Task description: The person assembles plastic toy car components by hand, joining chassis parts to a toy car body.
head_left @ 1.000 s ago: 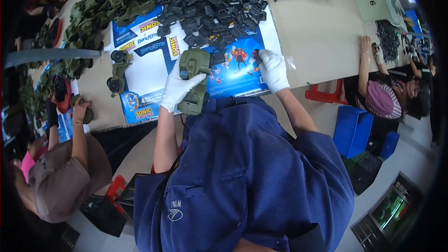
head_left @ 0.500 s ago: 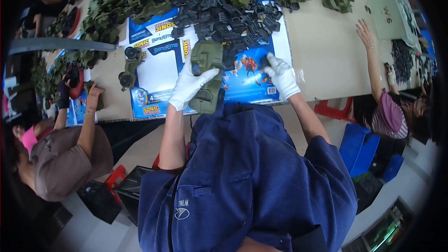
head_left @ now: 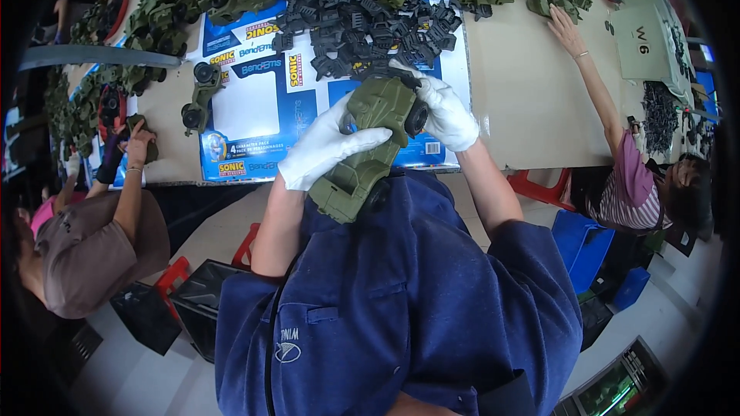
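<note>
Left hand: your white-gloved left hand [head_left: 327,148] has its fingers [head_left: 368,137] curled closed over the top of the green toy truck [head_left: 368,146], gripping its middle.
Right hand: your gloved right hand [head_left: 445,112] holds the truck's far end, fingers [head_left: 432,86] wrapped closed around it by the black wheel [head_left: 417,117].
Toy truck: it is lifted off the bench [head_left: 524,100], tilted, its near end low against your blue jacket [head_left: 401,300].
Beyond your fingers: a heap of black plastic parts [head_left: 362,11] lies on flattened blue printed cardboard [head_left: 254,108].
Left of your fingers: an unfinished green chassis with wheels [head_left: 202,92] sits on the bench, well apart.
Others: a co-worker's hand [head_left: 566,27] reaches onto the bench at right; another person's hand [head_left: 139,139] rests at left.
</note>
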Motion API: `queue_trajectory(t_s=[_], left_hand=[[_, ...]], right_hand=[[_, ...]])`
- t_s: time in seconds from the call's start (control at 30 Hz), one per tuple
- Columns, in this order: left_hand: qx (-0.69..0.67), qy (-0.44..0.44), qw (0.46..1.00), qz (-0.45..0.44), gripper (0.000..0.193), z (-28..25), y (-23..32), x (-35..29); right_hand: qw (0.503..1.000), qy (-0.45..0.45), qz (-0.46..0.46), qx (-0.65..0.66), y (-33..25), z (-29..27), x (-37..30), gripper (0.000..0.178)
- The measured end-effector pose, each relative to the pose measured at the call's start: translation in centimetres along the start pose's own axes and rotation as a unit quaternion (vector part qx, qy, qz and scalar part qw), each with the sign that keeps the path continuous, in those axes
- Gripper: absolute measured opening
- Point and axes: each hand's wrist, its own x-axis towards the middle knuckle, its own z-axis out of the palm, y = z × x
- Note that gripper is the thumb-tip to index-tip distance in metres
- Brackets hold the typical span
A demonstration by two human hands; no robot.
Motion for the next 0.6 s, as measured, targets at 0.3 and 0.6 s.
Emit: queue_trajectory(t_s=[0.3, 0.6], left_hand=[[-0.012, -0.017, 1.0, 0.0, 0.077, 0.0, -0.1, 0.1], [0.055, 0.0, 0.997, 0.056, 0.079, -1.0, -1.9, 1.2]], right_hand=[[0.999, -0.001, -0.013, -0.051, 0.0, -0.6, -0.4, 0.06], [0.954, -0.077, 0.042, -0.286, -4.3, 0.3, 0.8, 0.079]])
